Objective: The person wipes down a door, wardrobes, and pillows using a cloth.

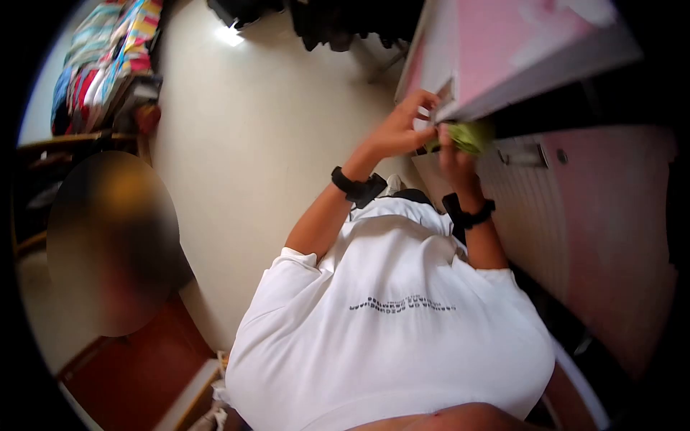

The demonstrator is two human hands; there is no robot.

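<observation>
A pink and white door point(496, 57) stands swung out at the upper right, with a metal handle plate point(446, 92) near its edge. My left hand point(402, 131) is at that edge, its fingers bent around it beside the plate. Close by on the right, my right hand point(458, 159) is closed on a crumpled yellow-green cloth point(471, 136), which is slightly blurred. The cloth lies just below the door's lower corner. Exactly where the fingertips touch is hard to make out.
A second pink panel point(611, 208) with a metal handle point(523, 156) is at the right. Stacked folded fabrics point(108, 65) lie on a shelf at the upper left. Dark items point(345, 21) hang at the top. A reddish-brown surface point(140, 370) is at the lower left, below a blurred patch.
</observation>
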